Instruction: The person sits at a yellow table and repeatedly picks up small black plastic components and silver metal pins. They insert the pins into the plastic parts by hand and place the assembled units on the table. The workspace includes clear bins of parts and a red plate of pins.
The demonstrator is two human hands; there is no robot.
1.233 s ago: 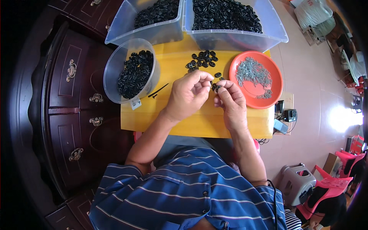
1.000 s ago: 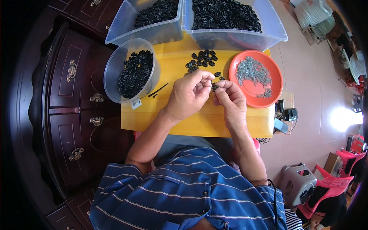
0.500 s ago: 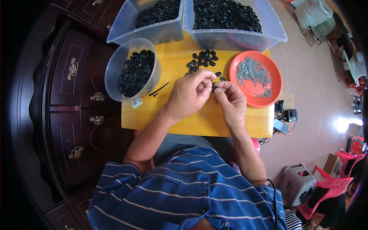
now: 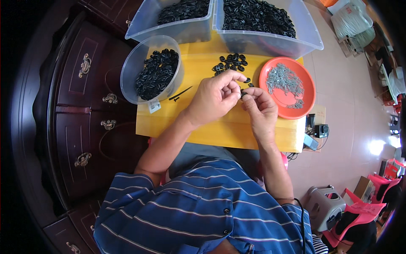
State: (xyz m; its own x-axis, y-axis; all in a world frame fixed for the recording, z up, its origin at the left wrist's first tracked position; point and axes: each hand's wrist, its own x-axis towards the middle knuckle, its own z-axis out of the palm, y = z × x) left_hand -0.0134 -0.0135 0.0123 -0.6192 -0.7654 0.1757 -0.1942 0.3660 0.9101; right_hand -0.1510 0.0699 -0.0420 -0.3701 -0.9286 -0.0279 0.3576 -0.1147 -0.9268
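Over the yellow tabletop, my left hand [image 4: 215, 96] and my right hand [image 4: 261, 111] meet fingertip to fingertip. A small black oval piece [image 4: 243, 94] shows between them, pinched by the right thumb and fingers. The left thumb and index finger are closed right beside it; whatever they hold is hidden. Just beyond my fingers lies a loose scatter of black oval pieces with holes [image 4: 230, 62]. To the right sits an orange-red plate [image 4: 289, 111] bearing many small silvery metal parts [image 4: 284, 79].
A round clear tub [image 4: 127, 84] of black pieces stands at the left, near a thin black stick [image 4: 181, 92] and a small screw-like part [image 4: 176, 99]. Two large clear bins [image 4: 262, 44] of black pieces line the back. Dark wooden drawers [image 4: 80, 110] flank the table's left.
The whole view has shifted slightly. My hands stay together at the small black piece, with only slight finger movement.
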